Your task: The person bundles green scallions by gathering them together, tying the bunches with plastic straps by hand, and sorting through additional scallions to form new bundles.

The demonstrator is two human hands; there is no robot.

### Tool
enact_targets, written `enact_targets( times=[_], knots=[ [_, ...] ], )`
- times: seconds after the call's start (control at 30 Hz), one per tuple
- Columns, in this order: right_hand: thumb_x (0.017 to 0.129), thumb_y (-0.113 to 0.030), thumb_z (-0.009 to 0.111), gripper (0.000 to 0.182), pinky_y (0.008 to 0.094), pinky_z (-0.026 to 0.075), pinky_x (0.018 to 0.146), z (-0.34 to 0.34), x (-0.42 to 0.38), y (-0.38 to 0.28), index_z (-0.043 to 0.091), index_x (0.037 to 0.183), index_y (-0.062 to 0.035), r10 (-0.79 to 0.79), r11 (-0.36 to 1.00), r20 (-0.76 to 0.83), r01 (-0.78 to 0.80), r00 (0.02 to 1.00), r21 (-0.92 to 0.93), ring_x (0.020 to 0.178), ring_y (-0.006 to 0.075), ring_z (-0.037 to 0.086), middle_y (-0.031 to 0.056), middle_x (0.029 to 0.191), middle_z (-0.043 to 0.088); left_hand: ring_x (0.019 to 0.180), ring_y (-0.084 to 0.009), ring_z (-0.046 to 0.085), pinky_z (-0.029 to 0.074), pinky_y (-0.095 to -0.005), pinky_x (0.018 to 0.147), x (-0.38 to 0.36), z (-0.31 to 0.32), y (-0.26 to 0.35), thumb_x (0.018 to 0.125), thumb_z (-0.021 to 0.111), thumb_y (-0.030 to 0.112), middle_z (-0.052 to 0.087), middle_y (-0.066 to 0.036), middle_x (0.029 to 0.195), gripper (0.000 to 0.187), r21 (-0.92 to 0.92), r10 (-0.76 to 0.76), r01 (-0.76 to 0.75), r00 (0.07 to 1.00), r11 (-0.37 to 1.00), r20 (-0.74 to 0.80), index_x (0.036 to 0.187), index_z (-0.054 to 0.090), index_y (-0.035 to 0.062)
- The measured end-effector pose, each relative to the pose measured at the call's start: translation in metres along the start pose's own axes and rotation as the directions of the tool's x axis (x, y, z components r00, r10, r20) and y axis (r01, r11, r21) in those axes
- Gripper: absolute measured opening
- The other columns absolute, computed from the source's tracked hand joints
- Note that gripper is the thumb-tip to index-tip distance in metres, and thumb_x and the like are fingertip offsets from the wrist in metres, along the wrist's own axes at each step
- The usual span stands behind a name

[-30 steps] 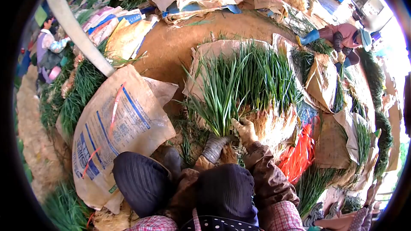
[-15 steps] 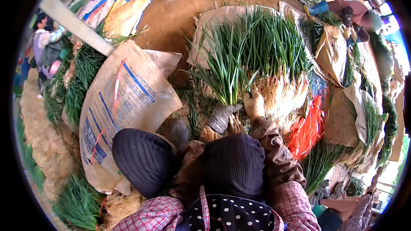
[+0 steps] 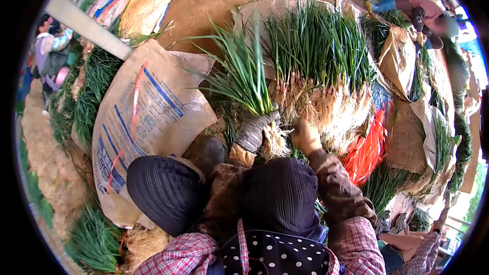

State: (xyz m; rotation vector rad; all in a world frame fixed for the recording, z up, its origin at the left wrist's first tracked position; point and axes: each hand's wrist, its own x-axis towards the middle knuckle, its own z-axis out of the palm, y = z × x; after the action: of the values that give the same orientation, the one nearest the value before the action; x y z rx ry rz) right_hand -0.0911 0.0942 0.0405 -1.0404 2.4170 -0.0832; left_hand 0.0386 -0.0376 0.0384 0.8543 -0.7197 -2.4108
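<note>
My left hand (image 3: 254, 131), in a grey glove, is closed around a bunch of green garlic-like plants (image 3: 243, 79). Their long leaves fan up and to the left, and the pale roots (image 3: 275, 141) hang below the fist. My right hand (image 3: 306, 136), in a yellowish glove, is at the root side of a wide pile of the same plants (image 3: 318, 46). Its fingers look curled in at the roots, and what they grip is hidden. Small pinkish bulbs and tangled straw-coloured roots (image 3: 341, 114) show along the near side of the pile.
Red plastic strips (image 3: 368, 147) lie right of the pile. A large printed sack (image 3: 153, 112) spreads out at my left, near my knees. More plants (image 3: 94, 242) lie at the lower left. One person (image 3: 433, 18) bends at the upper right; another person (image 3: 48, 51) is at the far left.
My left hand has swung the bunch left, away from the pile, and its roots now show. My right hand has come off the bunch and is at the pile's roots, slightly lower.
</note>
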Motion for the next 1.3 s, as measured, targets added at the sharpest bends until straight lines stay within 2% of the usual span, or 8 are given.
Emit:
enact_targets(
  times=[0.2, 0.33, 0.47, 0.53, 0.67, 1.0, 1.07, 1.3],
  knots=[
    [0.094, -0.034, 0.047, 0.030, 0.0290, 0.046, 0.084, 0.014, 0.112, 0.012, 0.057, 0.105, -0.0074, 0.311, 0.950, -0.047, -0.310, 0.949, 0.018, 0.084, 0.0111, 0.059, 0.0081, 0.095, 0.064, 0.072, -0.0208, 0.065, 0.054, -0.0300, 0.065, -0.002, 0.010, -0.001, 0.072, 0.074, 0.000, 0.067, -0.009, 0.087, 0.028, 0.093, -0.075, 0.075, 0.997, 0.993, -0.005, 0.098, 0.064, -0.0003],
    [0.090, -0.030, 0.056, 0.014, 0.0288, 0.041, 0.035, -0.007, 0.021, -0.022, 0.061, 0.088, -0.0165, -0.067, 0.994, -0.401, 0.097, 0.914, 0.055, 0.037, 0.0107, 0.046, -0.0004, 0.058, 0.058, 0.081, -0.0156, 0.063, 0.051, -0.0281, 0.065, 0.006, 0.002, -0.012, 0.074, 0.074, 0.004, 0.068, -0.005, 0.084, 0.022, 0.216, 0.021, -0.019, 1.000, 0.976, -0.005, 0.094, 0.067, 0.0022],
    [0.088, -0.019, 0.058, 0.028, 0.0321, 0.051, 0.048, -0.020, -0.035, -0.027, 0.058, 0.116, -0.0138, -0.343, 0.934, -0.061, 0.333, 0.937, -0.129, 0.046, 0.0146, 0.055, 0.0038, 0.061, 0.060, 0.045, -0.0134, 0.058, 0.044, -0.0244, 0.040, 0.012, -0.006, -0.020, 0.076, 0.074, 0.011, 0.066, -0.007, 0.068, 0.021, 0.228, -0.011, 0.015, 1.000, 0.974, -0.017, 0.093, 0.067, 0.0000],
    [0.087, -0.021, 0.059, 0.037, 0.0286, 0.054, 0.066, -0.012, -0.020, -0.013, 0.054, 0.122, -0.0078, -0.427, 0.801, -0.194, 0.469, 0.883, 0.372, 0.074, 0.0183, 0.065, 0.0156, 0.094, 0.067, 0.043, -0.0132, 0.056, 0.042, -0.0227, 0.037, 0.004, 0.004, -0.006, 0.078, 0.072, 0.012, 0.066, -0.009, 0.067, 0.020, 0.284, -0.031, 0.041, 0.999, 0.958, -0.042, 0.092, 0.066, -0.0010],
    [0.091, -0.043, 0.052, 0.055, 0.0284, 0.051, 0.076, -0.035, 0.020, -0.033, 0.051, 0.125, -0.0004, -0.030, 0.267, 0.153, -0.139, 0.988, 0.954, 0.082, 0.0175, 0.064, 0.0103, 0.099, 0.066, 0.042, -0.0140, 0.056, 0.044, -0.0247, 0.038, -0.002, 0.003, -0.003, 0.078, 0.071, 0.015, 0.063, -0.008, 0.059, 0.015, 0.230, -0.036, 0.044, 0.999, 0.972, -0.039, 0.076, 0.065, 0.0020],
    [0.085, -0.010, 0.062, 0.018, 0.0318, 0.054, 0.059, 0.027, 0.052, -0.029, 0.062, 0.101, -0.0017, 0.180, -0.099, 0.254, -0.240, 0.950, 0.966, 0.063, 0.0219, 0.064, 0.0149, 0.083, 0.068, 0.046, -0.0188, 0.057, 0.049, -0.0321, 0.046, 0.000, 0.004, -0.006, 0.071, 0.077, 0.013, 0.063, -0.010, 0.065, 0.025, 0.524, 0.040, 0.073, 0.979, 0.849, -0.201, 0.082, 0.061, -0.0028],
    [0.086, -0.015, 0.060, 0.016, 0.0280, 0.053, 0.058, 0.029, 0.039, -0.016, 0.063, 0.100, -0.0078, -0.053, 0.947, -0.319, 0.149, 0.946, 0.284, 0.062, 0.0168, 0.061, 0.0110, 0.081, 0.067, 0.054, -0.0206, 0.060, 0.051, -0.0323, 0.051, 0.006, 0.002, -0.011, 0.065, 0.081, 0.018, 0.064, -0.012, 0.069, 0.037, 0.740, 0.116, 0.172, 0.940, 0.650, -0.321, 0.085, 0.061, -0.0067],
    [0.084, -0.027, 0.063, 0.018, 0.0346, 0.053, 0.056, 0.018, 0.036, -0.018, 0.063, 0.091, -0.0101, 0.126, 0.966, -0.315, -0.044, 0.941, 0.255, 0.059, 0.0209, 0.063, 0.0082, 0.072, 0.067, 0.057, -0.0178, 0.062, 0.050, -0.0314, 0.051, 0.007, 0.001, 0.008, 0.070, 0.080, 0.020, 0.064, -0.010, 0.066, 0.031, 0.656, 0.043, 0.198, 0.942, 0.728, -0.333, 0.079, 0.062, -0.0045]
  ],
)
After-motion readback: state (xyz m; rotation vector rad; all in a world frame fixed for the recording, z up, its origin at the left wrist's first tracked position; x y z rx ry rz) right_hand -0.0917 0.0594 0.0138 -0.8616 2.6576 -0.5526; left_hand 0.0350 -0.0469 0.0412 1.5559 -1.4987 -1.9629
